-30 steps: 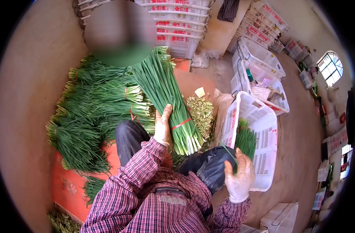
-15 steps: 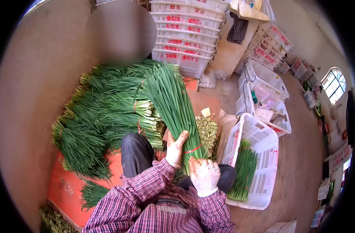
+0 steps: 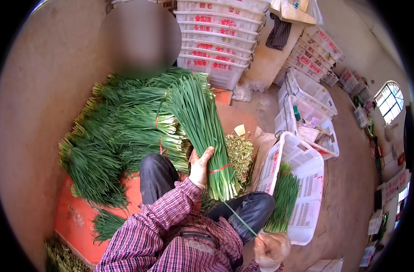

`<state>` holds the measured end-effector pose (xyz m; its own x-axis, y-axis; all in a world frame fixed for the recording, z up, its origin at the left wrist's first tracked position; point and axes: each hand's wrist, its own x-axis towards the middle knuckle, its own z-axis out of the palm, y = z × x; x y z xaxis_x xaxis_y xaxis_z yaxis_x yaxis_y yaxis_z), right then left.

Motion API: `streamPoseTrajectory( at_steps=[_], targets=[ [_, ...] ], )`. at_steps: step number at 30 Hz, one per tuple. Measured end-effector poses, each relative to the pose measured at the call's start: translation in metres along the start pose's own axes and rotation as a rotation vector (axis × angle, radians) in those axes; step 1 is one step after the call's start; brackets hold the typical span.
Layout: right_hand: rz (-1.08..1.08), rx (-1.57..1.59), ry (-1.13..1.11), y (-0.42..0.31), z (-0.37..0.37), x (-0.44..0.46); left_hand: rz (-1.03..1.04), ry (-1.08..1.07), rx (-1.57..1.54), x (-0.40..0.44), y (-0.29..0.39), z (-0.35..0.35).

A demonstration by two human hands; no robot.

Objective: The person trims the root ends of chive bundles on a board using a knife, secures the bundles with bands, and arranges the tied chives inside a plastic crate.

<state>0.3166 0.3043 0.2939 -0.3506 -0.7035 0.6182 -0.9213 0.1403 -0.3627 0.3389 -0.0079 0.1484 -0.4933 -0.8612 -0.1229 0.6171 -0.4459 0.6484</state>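
My gloved left hand [image 3: 199, 167] grips a bunch of long green garlic chives [image 3: 202, 122], tied near its cut ends with a red band [image 3: 219, 168]. The bunch leans over my lap with its pale ends toward me. Off to the right, my gloved right hand [image 3: 271, 248] pinches one thin green chive blade [image 3: 241, 220], which stretches taut from the bunch's cut ends across my knee. A large pile of banded chives [image 3: 139, 118] lies to the left. Short trimmed stem pieces [image 3: 239, 154] are heaped just right of the bunch.
At my right a white plastic crate [image 3: 306, 204] holds a chive bundle [image 3: 284, 195]. More crates [image 3: 313, 122] stand behind it, and a tall crate stack [image 3: 216, 50] rises at the back. An orange sheet [image 3: 84, 226] covers the floor at left.
My right hand has moved from the cut ends of the bunch down and right, drawing out a single chive blade. The left hand keeps its hold, with the bunch nearly in place.
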Motion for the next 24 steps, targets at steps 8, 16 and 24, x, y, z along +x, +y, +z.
streamPoseTrajectory(
  at_steps=[8,16,24],
  targets=[
    [0.214,0.035,-0.174,0.027,0.021,0.027,0.053,0.043,0.078,-0.011,0.002,0.004],
    [0.06,0.153,-0.139,0.025,0.114,0.074,-0.035,-0.018,0.009,-0.032,0.005,0.005],
    [0.076,0.113,-0.183,0.013,0.142,0.153,0.0,-0.039,0.032,-0.049,-0.002,0.014]
  ],
)
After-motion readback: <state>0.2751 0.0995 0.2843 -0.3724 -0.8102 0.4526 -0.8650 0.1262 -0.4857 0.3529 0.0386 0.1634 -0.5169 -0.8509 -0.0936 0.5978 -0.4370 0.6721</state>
